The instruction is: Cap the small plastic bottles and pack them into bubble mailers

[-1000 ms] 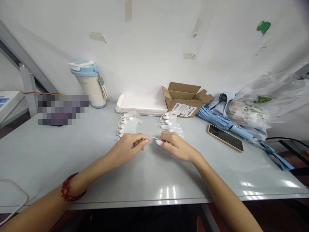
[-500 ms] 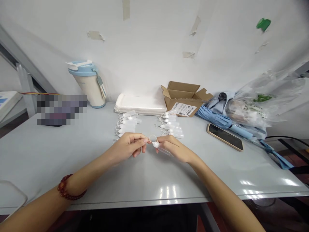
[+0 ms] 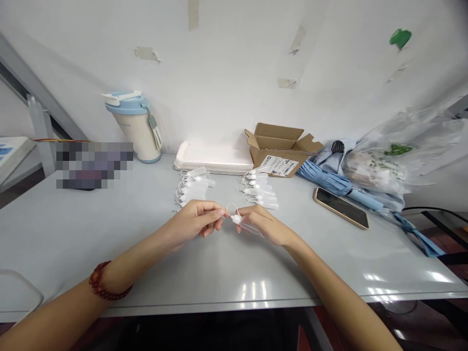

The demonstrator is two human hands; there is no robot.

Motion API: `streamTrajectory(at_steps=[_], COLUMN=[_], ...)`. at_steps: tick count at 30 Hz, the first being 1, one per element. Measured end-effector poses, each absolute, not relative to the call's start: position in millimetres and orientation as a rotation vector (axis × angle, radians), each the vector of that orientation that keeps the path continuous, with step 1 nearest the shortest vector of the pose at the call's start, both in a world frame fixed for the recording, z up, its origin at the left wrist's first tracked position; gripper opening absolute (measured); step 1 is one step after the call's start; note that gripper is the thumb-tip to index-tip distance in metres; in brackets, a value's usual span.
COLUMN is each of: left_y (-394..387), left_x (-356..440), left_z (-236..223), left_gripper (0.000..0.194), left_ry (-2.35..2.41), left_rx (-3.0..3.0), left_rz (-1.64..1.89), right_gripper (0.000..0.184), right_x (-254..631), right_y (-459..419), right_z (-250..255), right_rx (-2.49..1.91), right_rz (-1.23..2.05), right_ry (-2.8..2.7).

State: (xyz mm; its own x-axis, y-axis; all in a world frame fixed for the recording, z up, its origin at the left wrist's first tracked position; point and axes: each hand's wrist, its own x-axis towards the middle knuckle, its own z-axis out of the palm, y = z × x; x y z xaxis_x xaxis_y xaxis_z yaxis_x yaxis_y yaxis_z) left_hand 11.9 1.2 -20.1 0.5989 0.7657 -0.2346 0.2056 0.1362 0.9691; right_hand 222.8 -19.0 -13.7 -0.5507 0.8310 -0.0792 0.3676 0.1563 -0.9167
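Between my hands is a small translucent squeeze bottle (image 3: pixel 250 228) with a white nozzle cap (image 3: pixel 236 219), lying tilted with its tip toward the left. My right hand (image 3: pixel 261 222) is closed around the bottle near its cap. A thin clear tether (image 3: pixel 231 205) arches up from the cap to my left fingertips. My left hand (image 3: pixel 201 218) pinches the tether's end beside the nozzle tip, where a fine reddish line shows; its exact form is too small to tell. Behind the hands lie a left row of similar bottles (image 3: pixel 193 190) and a right row of bottles (image 3: pixel 261 190), with thin curled tethers.
White stacked trays (image 3: pixel 215 157) and an open cardboard box (image 3: pixel 280 158) stand along the wall. A tumbler (image 3: pixel 137 131) is at the back left. To the right are a phone (image 3: pixel 341 208), a blue umbrella (image 3: pixel 325 176) and a plastic bag (image 3: pixel 387 165). The table's front edge (image 3: pixel 219 308) runs below my forearms.
Both hands keep nearly the same place and grip. The fine line between my left fingertips and the nozzle looks redder now. The view has shifted slightly.
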Motion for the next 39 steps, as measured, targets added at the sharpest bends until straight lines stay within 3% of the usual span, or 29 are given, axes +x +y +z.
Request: streamTrajectory(at_steps=[30,39], left_y=[-6.8,-2.2], left_x=[16.3,12.6], left_z=[-20.1,-11.6], left_gripper=[0.031,0.027], left_ry=[0.960,1.077], left_rx=[1.667,1.629], left_rz=[0.592,0.711], right_gripper=[0.029,0.025], right_x=[215.8,220.0], right_y=[-22.4,-20.4], right_z=[-21.0,-10.5], right_rx=[-1.149,-1.285], right_rz=[1.405,1.110], right_ry=[-1.876,-1.856])
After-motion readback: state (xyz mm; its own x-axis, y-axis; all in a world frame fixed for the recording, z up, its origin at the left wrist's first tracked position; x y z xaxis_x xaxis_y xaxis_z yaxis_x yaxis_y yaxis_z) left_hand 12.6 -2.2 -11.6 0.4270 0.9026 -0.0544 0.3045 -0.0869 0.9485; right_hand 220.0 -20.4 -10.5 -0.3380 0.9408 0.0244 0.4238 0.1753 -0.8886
